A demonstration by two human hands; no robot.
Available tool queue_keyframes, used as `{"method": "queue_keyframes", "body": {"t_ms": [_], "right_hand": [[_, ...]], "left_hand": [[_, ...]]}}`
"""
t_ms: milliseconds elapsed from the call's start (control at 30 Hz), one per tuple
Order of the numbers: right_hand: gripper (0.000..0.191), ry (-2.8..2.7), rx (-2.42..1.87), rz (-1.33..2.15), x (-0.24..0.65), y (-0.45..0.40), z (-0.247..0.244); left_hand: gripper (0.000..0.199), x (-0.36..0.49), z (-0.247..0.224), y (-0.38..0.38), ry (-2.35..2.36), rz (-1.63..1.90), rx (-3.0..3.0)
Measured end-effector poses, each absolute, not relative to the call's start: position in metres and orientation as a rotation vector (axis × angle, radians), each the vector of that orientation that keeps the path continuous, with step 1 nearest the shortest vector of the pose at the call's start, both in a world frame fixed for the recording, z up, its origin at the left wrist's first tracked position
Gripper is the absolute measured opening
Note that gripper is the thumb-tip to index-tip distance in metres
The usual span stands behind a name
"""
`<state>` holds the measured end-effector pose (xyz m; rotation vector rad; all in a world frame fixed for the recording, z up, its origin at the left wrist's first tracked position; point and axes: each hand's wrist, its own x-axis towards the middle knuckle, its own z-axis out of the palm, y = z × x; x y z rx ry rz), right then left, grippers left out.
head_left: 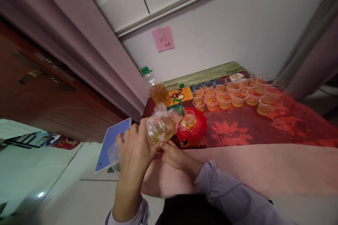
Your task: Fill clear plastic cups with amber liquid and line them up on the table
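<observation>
Tilted low over the table's near left, a clear plastic bottle (pixel 161 126) holds pale yellow liquid, its neck pointing right toward a small clear cup (pixel 189 117). That cup stands on a red scalloped plate (pixel 202 126). My left hand (pixel 136 147) is wrapped round the bottle's body. Under the bottle near its shoulder, my right hand (pixel 173 154) has its fingers curled against it. The green handle ring (pixel 178 106) shows at the bottle's neck.
A second bottle (pixel 160 93) with a green cap and amber liquid stands behind. Several filled clear cups (pixel 225 100) line the back right of the red table cover (pixel 253 126). A loose green cap (pixel 182 85) lies near the wall. A blue board (pixel 113 140) is at left.
</observation>
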<state>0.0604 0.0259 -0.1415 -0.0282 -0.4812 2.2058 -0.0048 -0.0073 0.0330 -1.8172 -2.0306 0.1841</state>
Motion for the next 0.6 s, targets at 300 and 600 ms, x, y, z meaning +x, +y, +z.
{"method": "queue_keyframes", "body": {"t_ms": [300,600], "right_hand": [[0.064,-0.482,-0.037,2.200,0.0603,0.0254,-0.1393],[0.056,-0.495,-0.056,2.190,0.0600,0.0248,-0.1408]], "left_hand": [[0.087,-0.0112,0.0277,-0.0059,-2.003,0.148,-1.832],[0.088,-0.0118,0.0276,-0.0058,-2.004,0.130,-1.844]]}}
